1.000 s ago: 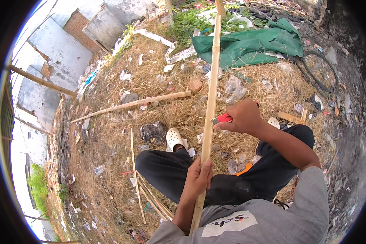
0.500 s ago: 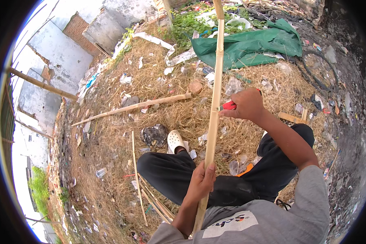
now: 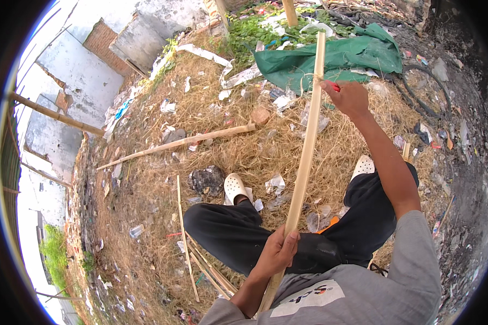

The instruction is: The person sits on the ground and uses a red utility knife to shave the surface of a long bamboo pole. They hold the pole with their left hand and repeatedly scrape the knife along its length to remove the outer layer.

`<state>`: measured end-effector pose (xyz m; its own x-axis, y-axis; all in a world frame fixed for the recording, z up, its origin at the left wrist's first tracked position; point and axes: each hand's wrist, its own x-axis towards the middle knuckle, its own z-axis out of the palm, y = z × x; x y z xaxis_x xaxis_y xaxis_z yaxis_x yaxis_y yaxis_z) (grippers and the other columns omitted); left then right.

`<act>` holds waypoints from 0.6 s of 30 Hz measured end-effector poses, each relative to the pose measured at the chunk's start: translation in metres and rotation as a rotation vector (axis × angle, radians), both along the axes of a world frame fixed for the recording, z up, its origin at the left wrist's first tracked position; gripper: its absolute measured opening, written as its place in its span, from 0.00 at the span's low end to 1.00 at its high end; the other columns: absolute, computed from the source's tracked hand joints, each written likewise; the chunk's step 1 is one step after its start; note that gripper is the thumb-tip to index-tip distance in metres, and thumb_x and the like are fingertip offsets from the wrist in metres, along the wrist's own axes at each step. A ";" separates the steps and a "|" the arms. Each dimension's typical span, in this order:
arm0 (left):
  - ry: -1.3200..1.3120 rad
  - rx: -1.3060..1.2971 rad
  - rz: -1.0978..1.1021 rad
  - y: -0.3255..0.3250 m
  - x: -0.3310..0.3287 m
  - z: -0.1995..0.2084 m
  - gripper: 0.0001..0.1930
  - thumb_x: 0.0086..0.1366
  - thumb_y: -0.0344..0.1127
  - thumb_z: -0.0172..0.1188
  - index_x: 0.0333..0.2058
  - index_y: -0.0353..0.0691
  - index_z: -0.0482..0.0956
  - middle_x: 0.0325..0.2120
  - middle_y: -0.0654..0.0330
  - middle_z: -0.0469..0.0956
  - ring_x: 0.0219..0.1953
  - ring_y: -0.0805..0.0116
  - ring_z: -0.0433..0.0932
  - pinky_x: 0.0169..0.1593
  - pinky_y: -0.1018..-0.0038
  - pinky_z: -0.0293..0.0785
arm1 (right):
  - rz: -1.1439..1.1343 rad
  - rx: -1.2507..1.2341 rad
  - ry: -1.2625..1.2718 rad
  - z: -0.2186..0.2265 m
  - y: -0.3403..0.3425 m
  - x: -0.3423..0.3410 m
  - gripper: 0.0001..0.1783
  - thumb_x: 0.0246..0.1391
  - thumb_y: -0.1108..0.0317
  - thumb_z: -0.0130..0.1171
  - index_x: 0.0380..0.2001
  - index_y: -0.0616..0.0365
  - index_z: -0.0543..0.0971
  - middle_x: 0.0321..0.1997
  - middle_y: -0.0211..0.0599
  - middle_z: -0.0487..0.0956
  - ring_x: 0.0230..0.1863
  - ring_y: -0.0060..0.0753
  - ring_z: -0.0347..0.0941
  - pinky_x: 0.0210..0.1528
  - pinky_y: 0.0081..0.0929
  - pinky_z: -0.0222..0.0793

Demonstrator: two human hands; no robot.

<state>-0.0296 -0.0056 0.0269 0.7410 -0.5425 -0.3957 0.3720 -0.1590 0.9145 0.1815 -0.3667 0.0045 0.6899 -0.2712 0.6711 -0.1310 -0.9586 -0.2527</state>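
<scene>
A long, pale split bamboo strip (image 3: 305,162) slants up from beside my waist across my lap, its far end over the green sheet. My left hand (image 3: 276,252) is wrapped round its lower part, close to my thigh. Higher up, my right hand (image 3: 350,98) is closed on a red-handled cutter knife (image 3: 335,86), held against the strip's right edge near a joint. The knife's blade is mostly hidden by my fingers and the strip. A thin pale sliver curls from the strip there.
Dry grass with scattered litter surrounds my bent legs. A bamboo pole (image 3: 179,144) lies to the left, with thin bamboo strips (image 3: 209,271) by my left knee. Beyond are a dark rock (image 3: 206,180), a green sheet (image 3: 358,54) and a black hose (image 3: 417,100).
My right hand and the knife have moved up along the strip toward its far end. The strip's top has swung right and lower, and my left hand has shifted slightly right.
</scene>
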 end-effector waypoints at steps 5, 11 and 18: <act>0.127 0.019 -0.018 0.011 -0.016 0.003 0.14 0.74 0.45 0.45 0.37 0.39 0.68 0.15 0.71 0.63 0.13 0.84 0.61 0.17 0.84 0.61 | -0.129 0.412 0.317 0.034 -0.038 -0.007 0.44 0.51 0.22 0.41 0.14 0.56 0.76 0.15 0.42 0.74 0.22 0.47 0.74 0.26 0.42 0.68; 0.046 -0.045 0.110 0.014 0.014 -0.009 0.16 0.75 0.45 0.44 0.44 0.36 0.71 0.15 0.70 0.65 0.13 0.83 0.61 0.18 0.84 0.60 | 0.345 0.166 0.310 0.034 0.076 -0.076 0.37 0.49 0.27 0.53 0.17 0.54 0.76 0.12 0.41 0.72 0.17 0.45 0.73 0.21 0.41 0.66; -0.040 -0.065 0.175 0.002 0.038 0.008 0.20 0.75 0.45 0.42 0.52 0.35 0.71 0.16 0.68 0.66 0.15 0.83 0.63 0.21 0.84 0.61 | 0.746 0.060 0.325 0.012 0.136 -0.112 0.38 0.47 0.26 0.53 0.15 0.55 0.74 0.10 0.38 0.70 0.13 0.43 0.71 0.18 0.38 0.64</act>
